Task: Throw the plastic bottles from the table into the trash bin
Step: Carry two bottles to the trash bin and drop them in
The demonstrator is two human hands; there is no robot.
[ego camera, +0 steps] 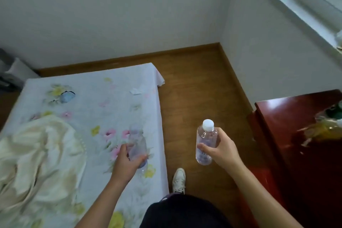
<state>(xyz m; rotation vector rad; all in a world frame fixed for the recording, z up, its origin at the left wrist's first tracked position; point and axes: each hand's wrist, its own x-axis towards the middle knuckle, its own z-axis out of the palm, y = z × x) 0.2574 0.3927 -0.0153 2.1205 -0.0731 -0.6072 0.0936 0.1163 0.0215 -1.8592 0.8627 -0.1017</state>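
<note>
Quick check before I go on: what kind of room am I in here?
Most likely a bedroom in a home: a bed with a floral sheet and a rumpled cream blanket, wood flooring, a dark red wooden table and a window sill up right.

Clear plastic bottle; glossy red wooden table.

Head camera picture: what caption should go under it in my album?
Left hand and right hand each hold a clear plastic bottle beside a flowery bed.
</note>
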